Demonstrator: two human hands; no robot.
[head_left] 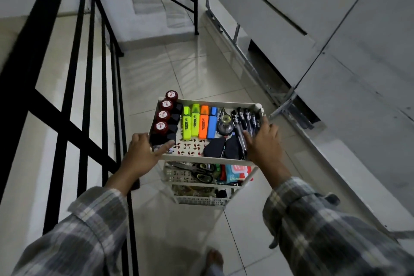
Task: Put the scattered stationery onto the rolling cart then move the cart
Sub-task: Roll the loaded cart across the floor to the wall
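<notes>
Both my hands hold the rolling cart (208,160) in the middle of the frame: left hand (143,152) on its left rim, right hand (263,144) on its right, so it rolls straight. Highlighters (199,122) and pens (246,123) lie on top.

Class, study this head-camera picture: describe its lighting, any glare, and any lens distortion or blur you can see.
Head view: dim overall, though the highlighters on the cart stay vivid; soft glare on the floor tiles ahead; wide-angle bending of the railing and wall panels; sleeves at the bottom edge look soft and stretched.
</notes>
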